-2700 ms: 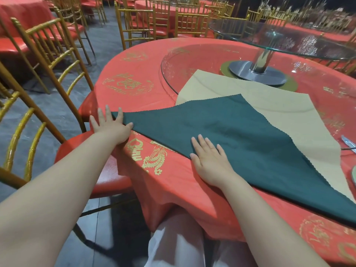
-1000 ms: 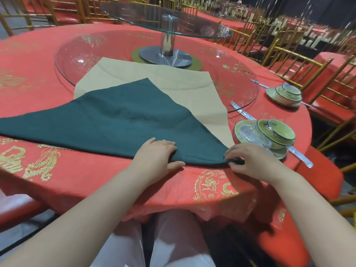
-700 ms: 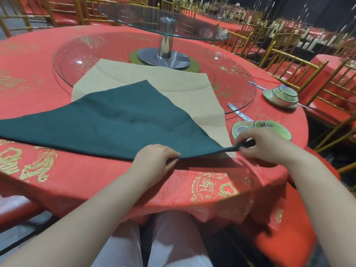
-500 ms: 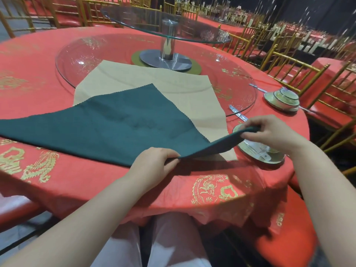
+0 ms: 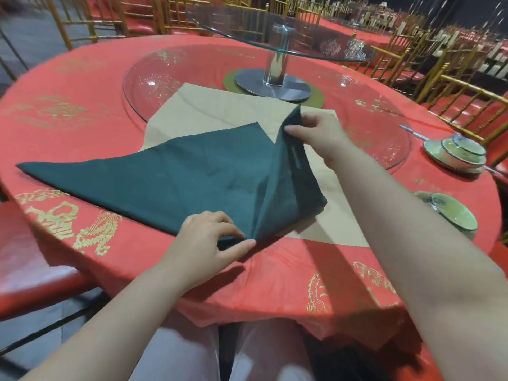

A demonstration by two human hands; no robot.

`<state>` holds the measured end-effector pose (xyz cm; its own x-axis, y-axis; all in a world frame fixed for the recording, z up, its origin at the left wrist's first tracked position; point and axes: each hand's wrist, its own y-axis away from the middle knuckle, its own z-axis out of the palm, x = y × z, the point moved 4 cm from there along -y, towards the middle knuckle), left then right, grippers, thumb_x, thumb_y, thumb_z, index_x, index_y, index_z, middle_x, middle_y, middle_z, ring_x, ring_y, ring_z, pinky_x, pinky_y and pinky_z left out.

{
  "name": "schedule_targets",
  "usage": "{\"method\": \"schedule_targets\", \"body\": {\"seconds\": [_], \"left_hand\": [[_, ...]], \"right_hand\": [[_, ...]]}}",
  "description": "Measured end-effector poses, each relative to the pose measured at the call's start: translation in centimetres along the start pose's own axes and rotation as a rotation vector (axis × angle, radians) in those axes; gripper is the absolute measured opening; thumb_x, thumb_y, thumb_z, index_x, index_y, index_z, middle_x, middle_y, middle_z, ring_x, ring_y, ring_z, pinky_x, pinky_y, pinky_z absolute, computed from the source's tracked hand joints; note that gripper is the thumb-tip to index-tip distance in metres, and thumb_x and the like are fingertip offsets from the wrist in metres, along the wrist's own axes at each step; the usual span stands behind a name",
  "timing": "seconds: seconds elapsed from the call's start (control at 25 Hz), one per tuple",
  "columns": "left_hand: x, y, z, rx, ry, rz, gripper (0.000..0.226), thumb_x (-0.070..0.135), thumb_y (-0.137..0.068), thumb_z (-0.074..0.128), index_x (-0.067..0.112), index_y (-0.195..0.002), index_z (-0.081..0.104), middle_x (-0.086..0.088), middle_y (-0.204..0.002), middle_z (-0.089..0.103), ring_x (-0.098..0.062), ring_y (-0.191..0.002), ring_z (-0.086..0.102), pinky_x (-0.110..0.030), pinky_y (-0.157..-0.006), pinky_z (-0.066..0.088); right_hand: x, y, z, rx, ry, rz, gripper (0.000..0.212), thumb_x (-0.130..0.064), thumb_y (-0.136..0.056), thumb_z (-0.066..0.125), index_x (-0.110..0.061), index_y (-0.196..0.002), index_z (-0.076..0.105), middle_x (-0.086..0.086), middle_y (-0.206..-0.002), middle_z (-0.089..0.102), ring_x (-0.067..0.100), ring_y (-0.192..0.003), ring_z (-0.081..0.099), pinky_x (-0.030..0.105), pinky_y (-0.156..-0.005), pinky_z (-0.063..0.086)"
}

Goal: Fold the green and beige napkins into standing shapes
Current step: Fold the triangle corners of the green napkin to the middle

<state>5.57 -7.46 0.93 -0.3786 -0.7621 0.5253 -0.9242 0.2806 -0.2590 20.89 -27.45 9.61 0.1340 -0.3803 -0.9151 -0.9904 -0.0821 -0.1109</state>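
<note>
A dark green napkin [image 5: 170, 180], folded to a triangle, lies on the red tablecloth over a flat beige napkin [image 5: 220, 111]. My left hand [image 5: 209, 237] pinches the green napkin's near edge at the middle of its long side. My right hand [image 5: 316, 130] holds the green napkin's right corner lifted and carried up toward the top point, so the right part of the cloth stands as a raised flap. The beige napkin stays flat, partly under the green one.
A glass turntable [image 5: 379, 127] on a metal post [image 5: 277, 61] fills the table's middle. Green bowls on saucers [image 5: 456, 152] [image 5: 450, 213] sit at the right with a metal utensil [image 5: 412, 132]. Gold chairs with red seats ring the table [image 5: 68, 86].
My right hand has lifted the green napkin's right corner off the table and swung it up and left toward the top point. My left hand has stayed pinching the near edge.
</note>
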Motion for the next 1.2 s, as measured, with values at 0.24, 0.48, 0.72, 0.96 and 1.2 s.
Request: {"method": "schedule_targets", "body": {"seconds": [0.24, 0.48, 0.72, 0.96, 1.2], "left_hand": [[-1.7, -1.2, -0.1, 0.063, 0.144, -0.097, 0.058, 0.066, -0.069, 0.045, 0.030, -0.115, 0.045, 0.019, -0.071, 0.064, 0.004, -0.083, 0.051, -0.020, -0.093, 0.028], [-2.8, -1.3, 0.6, 0.131, 0.251, -0.228, 0.046, 0.027, -0.083, 0.065, 0.021, -0.123, 0.045, 0.012, -0.068, 0.066, -0.012, -0.085, 0.061, -0.022, -0.078, 0.040], [-2.6, -0.8, 0.7, 0.185, 0.124, -0.224, 0.043, 0.030, -0.086, 0.059, 0.020, -0.125, 0.045, 0.013, -0.100, 0.057, -0.004, -0.097, 0.043, -0.011, -0.084, 0.026], [-2.2, -0.8, 0.1, 0.183, 0.120, -0.237, 0.046, 0.042, -0.089, 0.041, 0.021, -0.130, 0.043, 0.013, -0.105, 0.058, -0.006, -0.106, 0.047, -0.017, -0.090, 0.031], [-2.6, -0.9, 0.4, 0.156, 0.019, -0.259, 0.047, 0.028, -0.087, 0.050, 0.021, -0.133, 0.042, 0.011, -0.099, 0.059, -0.012, -0.099, 0.051, -0.030, -0.109, 0.024]], "right_hand": [[2.7, -5.7, 4.3, 0.080, 0.225, 0.149, 0.006, -0.016, -0.075, 0.071, -0.012, -0.078, 0.068, 0.007, -0.086, 0.071, 0.023, -0.082, 0.067, 0.033, -0.078, 0.054], [3.8, -7.2, 5.7, 0.026, 0.277, 0.146, 0.011, -0.021, -0.080, 0.067, -0.015, -0.071, 0.063, 0.003, -0.074, 0.065, 0.020, -0.068, 0.060, 0.029, -0.065, 0.047], [5.1, -7.8, 5.5, 0.117, 0.240, 0.245, 0.035, -0.015, -0.077, 0.069, -0.013, -0.109, 0.056, 0.003, -0.090, 0.060, 0.019, -0.073, 0.060, 0.029, -0.068, 0.048], [5.2, -8.4, 5.9, 0.217, 0.154, 0.330, 0.034, -0.011, -0.075, 0.071, -0.013, -0.104, 0.053, 0.011, -0.095, 0.063, 0.026, -0.072, 0.059, 0.029, -0.065, 0.048], [5.2, -8.8, 6.0, 0.254, 0.181, 0.338, 0.031, -0.012, -0.074, 0.074, -0.015, -0.099, 0.055, 0.006, -0.101, 0.060, 0.027, -0.092, 0.061, 0.032, -0.082, 0.050]]}}
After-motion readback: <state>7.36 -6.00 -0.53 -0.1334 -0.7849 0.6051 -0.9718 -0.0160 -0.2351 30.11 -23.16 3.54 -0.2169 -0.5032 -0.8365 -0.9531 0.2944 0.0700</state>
